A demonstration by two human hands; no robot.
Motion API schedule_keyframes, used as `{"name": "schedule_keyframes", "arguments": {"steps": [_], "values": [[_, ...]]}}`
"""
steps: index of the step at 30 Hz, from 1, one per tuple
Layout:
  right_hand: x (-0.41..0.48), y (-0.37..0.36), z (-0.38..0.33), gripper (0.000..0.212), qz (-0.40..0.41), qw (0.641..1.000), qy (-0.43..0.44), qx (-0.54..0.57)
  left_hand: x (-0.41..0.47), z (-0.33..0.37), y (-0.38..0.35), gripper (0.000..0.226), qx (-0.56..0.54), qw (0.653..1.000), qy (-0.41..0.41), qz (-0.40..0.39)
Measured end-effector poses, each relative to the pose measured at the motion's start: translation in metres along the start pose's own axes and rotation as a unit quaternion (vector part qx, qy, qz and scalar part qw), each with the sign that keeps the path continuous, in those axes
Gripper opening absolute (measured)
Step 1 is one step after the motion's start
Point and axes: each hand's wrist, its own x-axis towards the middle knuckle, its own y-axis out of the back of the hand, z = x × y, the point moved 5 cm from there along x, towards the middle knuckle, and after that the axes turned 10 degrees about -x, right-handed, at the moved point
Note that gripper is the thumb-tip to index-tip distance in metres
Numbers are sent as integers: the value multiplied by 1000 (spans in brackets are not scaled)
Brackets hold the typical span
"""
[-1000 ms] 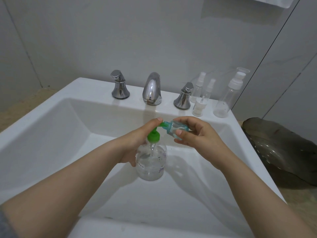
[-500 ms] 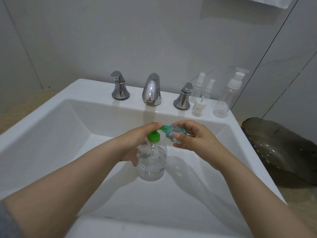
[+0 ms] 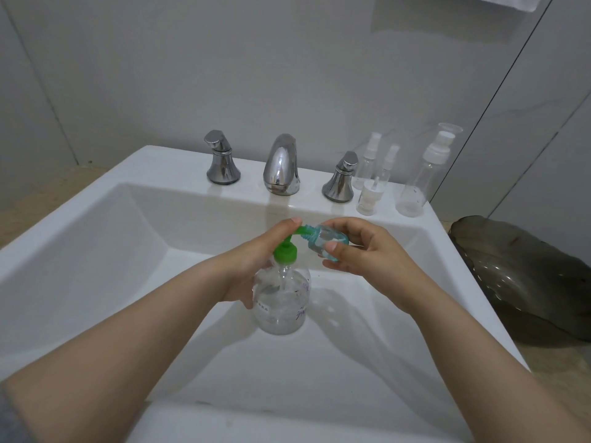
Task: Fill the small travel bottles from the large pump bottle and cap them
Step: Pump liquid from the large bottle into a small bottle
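Here's my left hand point(image 3: 256, 260) draped over the green pump head point(image 3: 285, 251) of the large clear plastic pump bottle point(image 3: 281, 302), one finger lying along the top of the spout and the thumb down at the bottle's shoulder, so that grip is holding the bottle. It stands upright in the basin of the white ceramic sink point(image 3: 144, 251), long axis vertical, spout aimed to the right and slightly away from me.

My right hand point(image 3: 361, 247) pinches the small teal see-through travel bottle point(image 3: 326, 244), thumb in front, fingers over the back. This is what the next press turns on: the little bottle lies nearly on its side, just right of the spout, long axis running left to right. Its threaded mouth points left onto the spout tip and its base points right towards my palm (I can't tell whether the tip sits inside the neck or only touches it).

The left hand is the one on the pump, so I judge the press falls to it. Spare clear bottles point(image 3: 412, 187) wait on the rim.
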Motion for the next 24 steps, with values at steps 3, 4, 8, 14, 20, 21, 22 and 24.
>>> {"name": "schedule_keyframes", "arguments": {"steps": [3, 4, 8, 14, 20, 21, 22, 24], "values": [[0, 0, 0, 23, 1, 1000, 5, 1, -3, 1, -2, 101, 24, 1000, 3, 1], [0, 0, 0, 23, 0, 1000, 5, 0, -2, 1, -2, 101, 24, 1000, 1, 6], [1, -2, 1, 23, -3, 1000, 2, -1, 1, 1, -2, 80, 3, 1000, -11, 19], [1, -3, 3, 21, -8, 1000, -9, -22, 0, 2, 0, 66, 2, 1000, -16, 19], [1, -3, 3, 22, -9, 999, -15, -27, 2, 1, 1, 56, -5, 1000, -14, 14], [0, -3, 3, 22, -8, 999, -15, -27, 2, 1, 1, 60, -5, 1000, -11, 11], [0, -3, 3, 22, -8, 999, -15, -27, 2, 0, 0, 65, -3, 1000, -8, 7], [0, -3, 3, 21, -7, 1000, -14, -27, 2, -2, 0, 80, 2, 1000, -2, 0]]}}
